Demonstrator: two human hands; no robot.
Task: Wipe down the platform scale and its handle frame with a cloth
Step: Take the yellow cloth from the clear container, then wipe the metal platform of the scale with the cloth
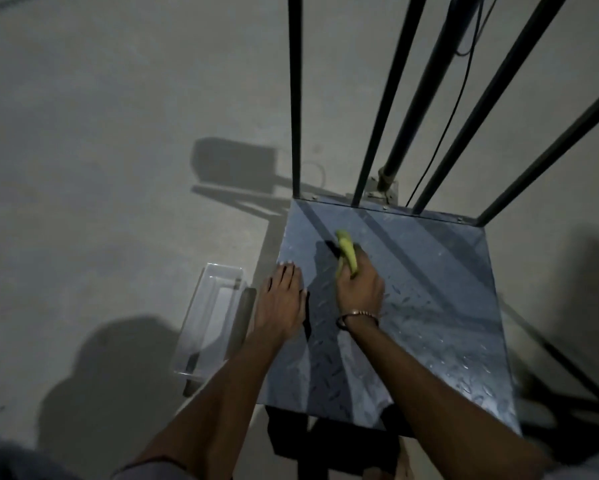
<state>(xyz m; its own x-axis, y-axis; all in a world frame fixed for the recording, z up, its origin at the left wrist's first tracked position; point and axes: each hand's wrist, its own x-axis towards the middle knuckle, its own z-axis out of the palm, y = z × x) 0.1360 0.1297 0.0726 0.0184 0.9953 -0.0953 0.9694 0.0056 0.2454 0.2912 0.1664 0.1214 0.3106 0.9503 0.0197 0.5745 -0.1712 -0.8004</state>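
Note:
The platform scale [440, 306] is a square of checker-plate steel on the concrete floor, right of centre. Its handle frame [296, 98] of dark upright bars rises from the far edge. My left hand [280, 303] lies flat with fingers spread on the plate's left edge. My right hand [360, 289] is closed around a yellow-green cloth [347, 252], which sticks out forward and is pressed on the plate near its middle-left. A bangle circles my right wrist.
A clear plastic tray [208, 317] stands on the floor just left of the scale. A thicker dark pole [426, 84] and a thin black cable [443, 133] run up behind the frame. Bare concrete floor [100, 168] stretches to the left.

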